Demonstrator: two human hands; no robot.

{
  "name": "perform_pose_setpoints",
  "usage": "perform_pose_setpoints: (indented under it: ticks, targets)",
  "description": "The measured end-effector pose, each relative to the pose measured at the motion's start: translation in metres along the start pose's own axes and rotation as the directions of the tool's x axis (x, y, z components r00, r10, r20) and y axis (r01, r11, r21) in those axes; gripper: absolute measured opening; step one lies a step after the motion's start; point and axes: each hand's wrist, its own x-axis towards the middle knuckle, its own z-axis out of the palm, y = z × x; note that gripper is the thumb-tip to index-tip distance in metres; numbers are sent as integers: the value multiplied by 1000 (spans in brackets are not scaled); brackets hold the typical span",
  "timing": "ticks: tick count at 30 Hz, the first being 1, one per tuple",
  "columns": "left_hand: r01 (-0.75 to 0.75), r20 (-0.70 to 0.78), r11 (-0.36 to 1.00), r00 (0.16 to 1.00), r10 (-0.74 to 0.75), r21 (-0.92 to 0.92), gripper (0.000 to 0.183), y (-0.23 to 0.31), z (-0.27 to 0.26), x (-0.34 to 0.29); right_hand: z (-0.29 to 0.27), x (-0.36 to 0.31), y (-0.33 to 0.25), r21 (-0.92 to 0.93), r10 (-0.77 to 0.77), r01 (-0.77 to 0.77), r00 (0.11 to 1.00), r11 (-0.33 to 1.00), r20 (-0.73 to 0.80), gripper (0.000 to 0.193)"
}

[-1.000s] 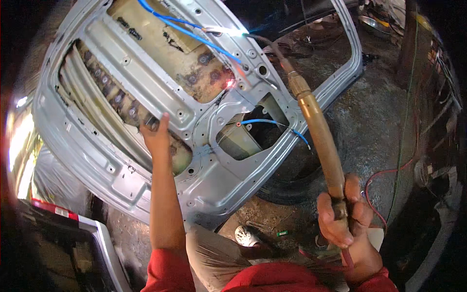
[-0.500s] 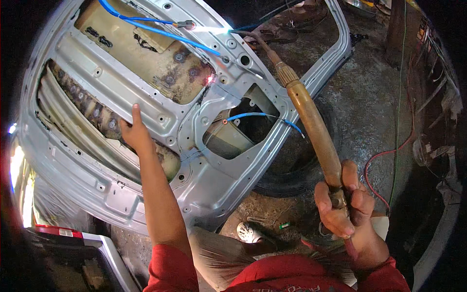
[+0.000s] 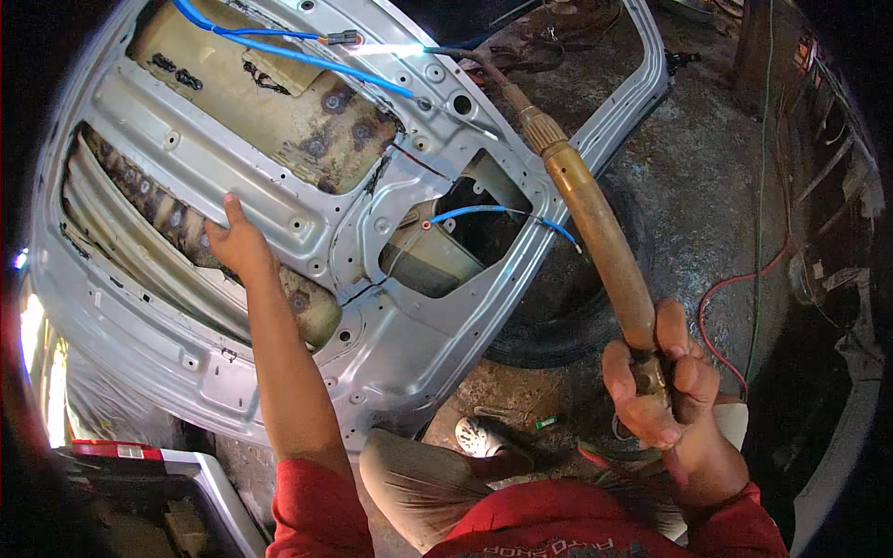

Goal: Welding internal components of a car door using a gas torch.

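Note:
A silver car door (image 3: 409,339) with its inner panel openings exposed lies before me. My left hand (image 3: 242,244) grips the edge of its middle panel bar, thumb on top and the other fingers mostly hidden in the lower opening. My right hand (image 3: 684,395) is closed around the rear end of a brass-coloured gas torch (image 3: 600,237). From its bent nozzle at the door's upper edge, a bright white-blue flame (image 3: 395,50) points left. Dark cut lines (image 3: 420,160) cross the panel right of the openings.
Blue wires (image 3: 316,67) run over the door's top, and a short blue wire (image 3: 479,210) crosses the right opening. A tyre (image 3: 558,339) lies under the door's right side. A red hose (image 3: 712,302) trails on the floor. Another vehicle panel (image 3: 200,474) stands lower left.
My left hand and the door appear shifted slightly left. The torch nozzle has shifted slightly up and left. A red glow beside the upper opening has gone, leaving a dark line there.

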Motion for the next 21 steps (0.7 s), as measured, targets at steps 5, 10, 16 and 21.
perform_pose_setpoints:
  ticks: [5, 10, 16, 21]
  targets:
    - [-25, -3, 991, 1000, 26, 129, 38, -5, 1, 3, -2, 1, 0, 7, 3, -3, 999, 1000, 52, 26]
    - [4, -21, 1000, 1000, -4, 14, 38, 2, 3, -2, 3, 1, -3, -38, 10, -8, 999, 999, 34, 26]
    - [-48, -8, 993, 999, 49, 105, 36, -3, 2, 2, 7, -7, -4, -41, -31, 34, 997, 999, 64, 26]
    - [-69, -7, 976, 997, 72, 208, 45, -11, -19, 14, 4, -13, -3, -52, -52, 59, 990, 997, 128, 25]
